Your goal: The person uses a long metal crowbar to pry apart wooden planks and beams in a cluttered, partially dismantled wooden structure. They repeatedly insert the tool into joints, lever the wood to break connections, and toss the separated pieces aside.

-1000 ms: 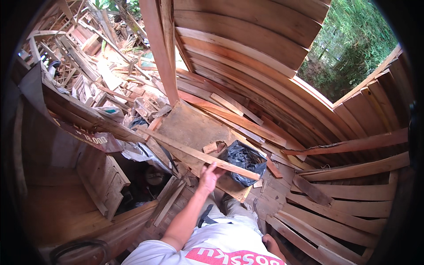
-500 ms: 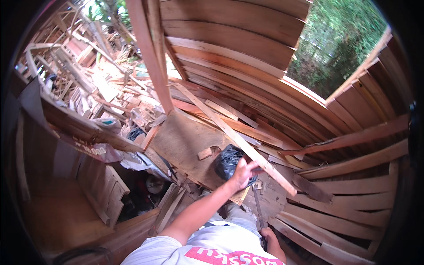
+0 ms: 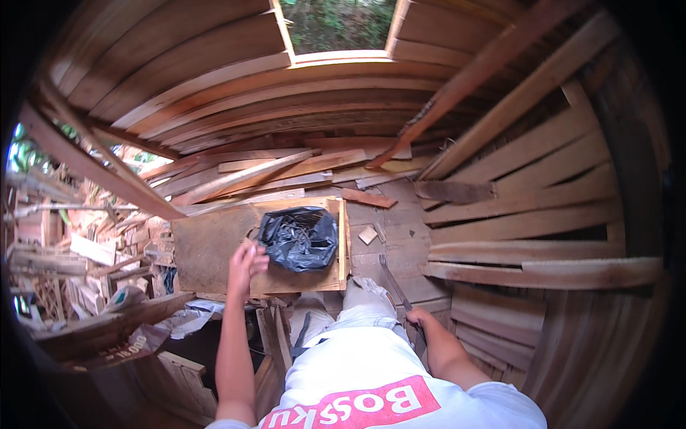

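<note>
My left hand (image 3: 248, 263) is over the wooden board top (image 3: 207, 247), beside a black plastic bag (image 3: 299, 239). Its fingers are loosely bent, a little blurred, and nothing shows in them. The bag lies with its mouth spread wide and thin dark pieces, perhaps nails, inside. Low on the right, my right hand (image 3: 418, 317) is closed round a dark metal crowbar (image 3: 393, 279), whose forked end points away from me over the floor. Behind the board top a pale plank (image 3: 246, 175) rests on other planks, away from both hands.
A small wood block (image 3: 367, 234) and a short reddish board (image 3: 369, 198) lie on the plank floor. Slanting beams (image 3: 471, 86) stand before the board wall at right. Broken timber (image 3: 78, 250) is heaped at left. A crumpled sheet (image 3: 189, 318) hangs over a ledge near my left arm.
My view has swung right. The pale plank that was in my left hand now lies on the pile, and that hand is beside the bag. My right hand still grips the crowbar.
</note>
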### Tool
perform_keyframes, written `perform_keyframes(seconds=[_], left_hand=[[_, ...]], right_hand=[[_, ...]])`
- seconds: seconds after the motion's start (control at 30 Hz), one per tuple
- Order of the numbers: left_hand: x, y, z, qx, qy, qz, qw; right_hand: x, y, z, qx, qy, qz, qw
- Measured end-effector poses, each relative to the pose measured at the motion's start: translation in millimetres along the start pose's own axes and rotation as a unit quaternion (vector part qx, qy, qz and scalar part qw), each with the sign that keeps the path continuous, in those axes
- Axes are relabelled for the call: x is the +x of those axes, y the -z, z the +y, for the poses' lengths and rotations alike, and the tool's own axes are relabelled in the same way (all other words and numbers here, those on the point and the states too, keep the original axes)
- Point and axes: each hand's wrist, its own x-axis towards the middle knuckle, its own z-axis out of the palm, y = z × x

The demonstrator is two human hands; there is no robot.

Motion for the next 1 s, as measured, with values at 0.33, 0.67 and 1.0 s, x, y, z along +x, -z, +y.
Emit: perform_keyframes(seconds=[0.33, 0.67, 1.0], left_hand=[[-108, -58, -16, -0.023, -0.066, -0.161, 0.984], [-185, -151, 128, -0.108, -0.248, -0.583, 0.766], [-303, -149, 150, -0.221, -0.164, -0.851, 0.447]], right_hand=[[-21, -33, 10, 0.123, -0.066, 0.012, 0.990], [-45, -84, 25, 0.183, -0.024, 0.050, 0.982], [-44, -191, 81, 0.363, -0.021, 0.004, 0.931]])
